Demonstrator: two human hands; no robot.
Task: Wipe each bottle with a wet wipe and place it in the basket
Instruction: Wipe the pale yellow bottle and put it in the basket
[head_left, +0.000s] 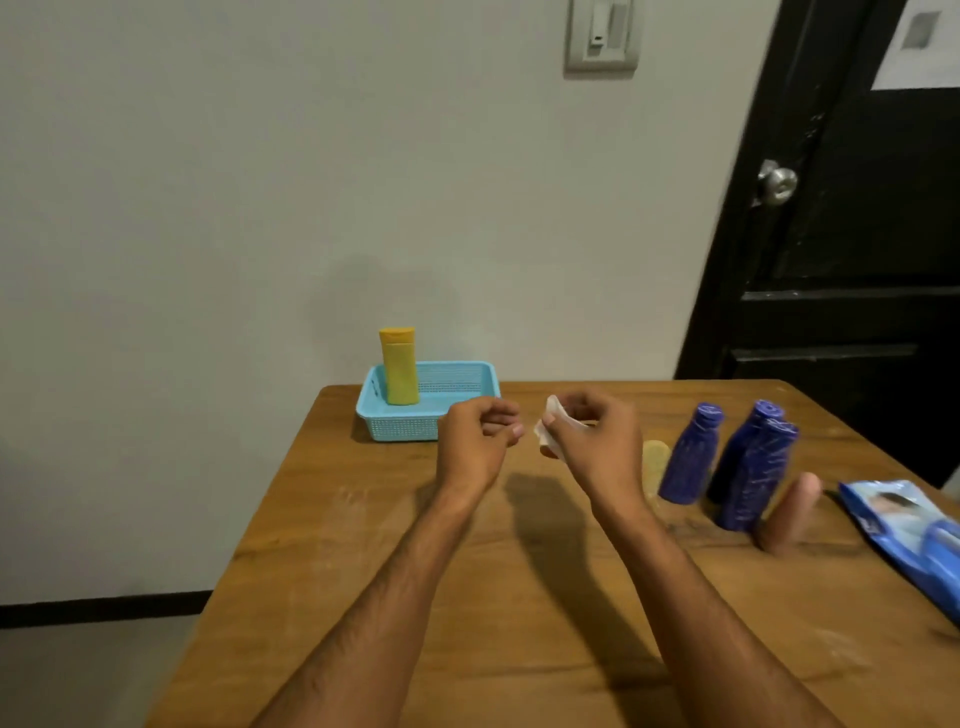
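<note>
**One bottle in, wipe in hand, a tight cluster waiting on the right**

I'm reading the risks from left to right. Beyond my left hand (480, 431), the tall yellow plastic bottle (399, 366) stands upright in the near-left corner of the light-blue perforated plastic basket (457, 376). It looks top-heavy there, so dropping the next bottle in carelessly could knock it over.

The left hand itself hovers over the wooden table (363, 545), fingers loosely curled in toward the palm, holding nothing that I can see.

Just beside it, my right hand (592, 436) pinches a small crumpled white wet wipe (548, 426) between thumb and fingertips. It's a light hold on a small wad, so I judge it could slip during a hard rub.

Right of that hand is the crowd. A pale yellow bottle (655, 460) sits half hidden behind my wrist; I can't tell its shape. Then come three dark-blue plastic bottles (691, 457), upright and close together, two of them touching or overlapping from here. A peach-coloured bottle (789, 512) leans beside them. Reaching in for one could topple its neighbours.

Farthest right lies the blue wet-wipe packet (904, 525), near the table edge, where a stray sleeve-side sweep might push it off.
</note>
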